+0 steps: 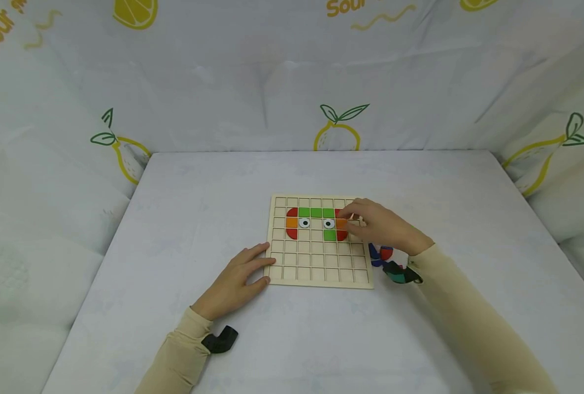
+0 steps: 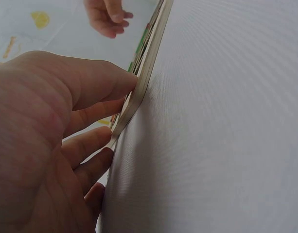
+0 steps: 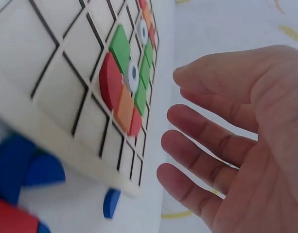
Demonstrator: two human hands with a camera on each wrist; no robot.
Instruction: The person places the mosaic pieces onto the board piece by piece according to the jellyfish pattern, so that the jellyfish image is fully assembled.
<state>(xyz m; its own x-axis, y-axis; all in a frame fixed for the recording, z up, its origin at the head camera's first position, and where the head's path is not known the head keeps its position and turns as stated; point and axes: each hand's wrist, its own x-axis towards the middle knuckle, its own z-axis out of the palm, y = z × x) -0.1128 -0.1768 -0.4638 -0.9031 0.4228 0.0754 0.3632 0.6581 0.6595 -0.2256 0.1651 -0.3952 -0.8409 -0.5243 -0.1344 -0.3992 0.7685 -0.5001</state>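
Note:
A pale wooden grid board (image 1: 316, 262) lies flat on the table. Red rounded corner pieces (image 1: 292, 233), orange squares (image 1: 291, 222), green squares (image 1: 316, 212) and two white eye pieces (image 1: 304, 222) sit in its upper cells. At the board's left edge rests my left hand (image 1: 235, 282); in the left wrist view its thumb touches the wooden rim (image 2: 148, 73). My right hand (image 1: 387, 223) hovers over the upper right pieces. The right wrist view shows its fingers (image 3: 202, 155) loosely bent and apart from the board, with nothing between them.
Beside the board's right edge, partly under my right wrist, lie loose blue pieces (image 3: 44, 170) and a red piece (image 3: 12, 217). White cloth printed with lemons (image 1: 337, 134) hangs behind the white table (image 1: 213, 191).

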